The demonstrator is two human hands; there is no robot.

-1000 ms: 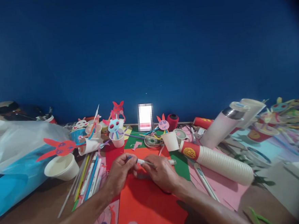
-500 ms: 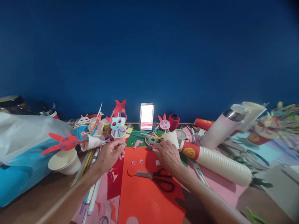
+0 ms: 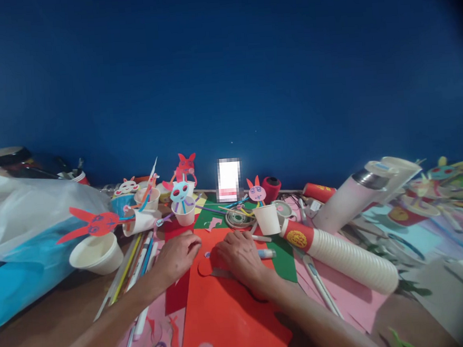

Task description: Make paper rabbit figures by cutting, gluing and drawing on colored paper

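Note:
My left hand (image 3: 179,255) hovers at the left edge of an orange-red paper sheet (image 3: 226,322), its fingers curled together; anything between them is hidden. Over the sheet's upper part is my right hand (image 3: 240,255), fingers bent downward and what they cover out of sight. Partly beneath it lies a red paper cutout (image 3: 204,268) with small drawn eyes. A scissor blade (image 3: 221,273) shows below the fingers, the handles mostly covered by the hand. A white tube with a blue band (image 3: 267,253) pokes out to the hand's right.
A white paper cup (image 3: 267,221) with a pink rabbit-faced figure (image 3: 257,194) stands behind my right hand. Stacked cups (image 3: 344,255) and a thermos (image 3: 342,197) lie or lean right. Left are another cup (image 3: 96,254), pens (image 3: 144,259) and a plastic bag (image 3: 28,219).
My right hand has drawn back from the white cup, moving left and nearer to me onto the cutout and scissors. The left hand has shifted slightly toward me.

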